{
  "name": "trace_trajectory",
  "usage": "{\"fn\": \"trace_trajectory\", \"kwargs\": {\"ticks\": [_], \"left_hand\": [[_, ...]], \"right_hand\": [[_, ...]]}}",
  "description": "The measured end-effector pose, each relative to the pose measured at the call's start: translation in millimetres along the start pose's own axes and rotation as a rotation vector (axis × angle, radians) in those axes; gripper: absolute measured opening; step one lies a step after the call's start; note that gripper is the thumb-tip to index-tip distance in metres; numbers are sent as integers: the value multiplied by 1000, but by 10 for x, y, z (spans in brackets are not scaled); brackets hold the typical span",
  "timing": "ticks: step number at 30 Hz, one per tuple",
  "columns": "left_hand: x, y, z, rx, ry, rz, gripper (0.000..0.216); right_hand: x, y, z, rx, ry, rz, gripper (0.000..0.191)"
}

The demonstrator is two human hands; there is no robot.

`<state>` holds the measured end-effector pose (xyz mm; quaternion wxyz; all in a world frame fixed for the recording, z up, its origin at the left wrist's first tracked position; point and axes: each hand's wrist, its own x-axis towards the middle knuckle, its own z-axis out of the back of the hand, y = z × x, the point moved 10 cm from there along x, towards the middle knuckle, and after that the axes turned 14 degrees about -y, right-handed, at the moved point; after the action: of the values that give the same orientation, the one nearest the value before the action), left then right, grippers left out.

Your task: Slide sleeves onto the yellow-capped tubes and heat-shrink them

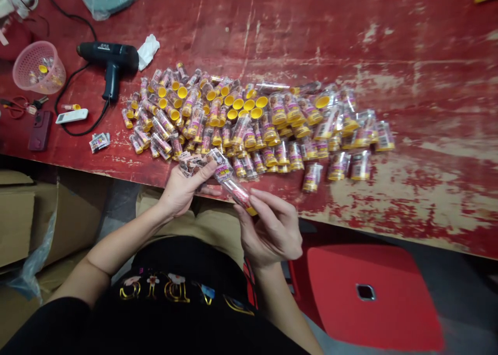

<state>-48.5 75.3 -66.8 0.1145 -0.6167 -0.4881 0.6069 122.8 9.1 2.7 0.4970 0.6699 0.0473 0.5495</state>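
Note:
My left hand is closed on a small fan of printed plastic labels, its thumb pressing on top. One label sleeve sits at the upper end of a see-through tube with a yellow bottom. That lower end is pinched between the thumb and fingers of my right hand. The tube is tilted, slanting from upper left to lower right over the table's front edge. Just beyond my hands lies a wide heap of similar labelled tubes with yellow ends, some upright, others on their sides.
On the red worn table, a heat gun lies at left with its cord, beside a pink basket. A phone, a white remote and small printed pieces lie nearby. A red stool stands at right; cardboard boxes at left.

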Motion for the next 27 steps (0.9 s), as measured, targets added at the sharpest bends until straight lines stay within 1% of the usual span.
{"fn": "trace_trajectory", "kwargs": {"ticks": [2,6,7,11,13,15,17,20,24,27], "left_hand": [[-13,-5,5,-5,-4,5,49],[-25,8,46,-14,-43,7,49],[-29,24,47,-16,-43,11,50],[-57,122,21,-11,-9,31,49],[-74,166,10,-2,11,50,47],[-97,168,-3,18,35,52,44],[-128,153,-16,45,59,51,44],[-172,163,-7,58,63,66,46],[-216,204,-11,49,92,44,39],[-235,207,-16,30,110,8,36]], "right_hand": [[-22,-52,3,2,10,-54,59],[-102,-105,-97,68,134,-167,55],[-115,-107,-107,86,144,-188,55],[-114,-121,-69,97,87,-230,53],[-123,-138,-119,118,131,-249,51],[-141,-204,-177,144,182,-316,51],[-146,-271,-210,147,199,-376,52],[-102,-276,-222,113,171,-374,48],[-31,-247,-180,89,60,-398,40],[3,-217,-159,90,13,-413,42]]}}
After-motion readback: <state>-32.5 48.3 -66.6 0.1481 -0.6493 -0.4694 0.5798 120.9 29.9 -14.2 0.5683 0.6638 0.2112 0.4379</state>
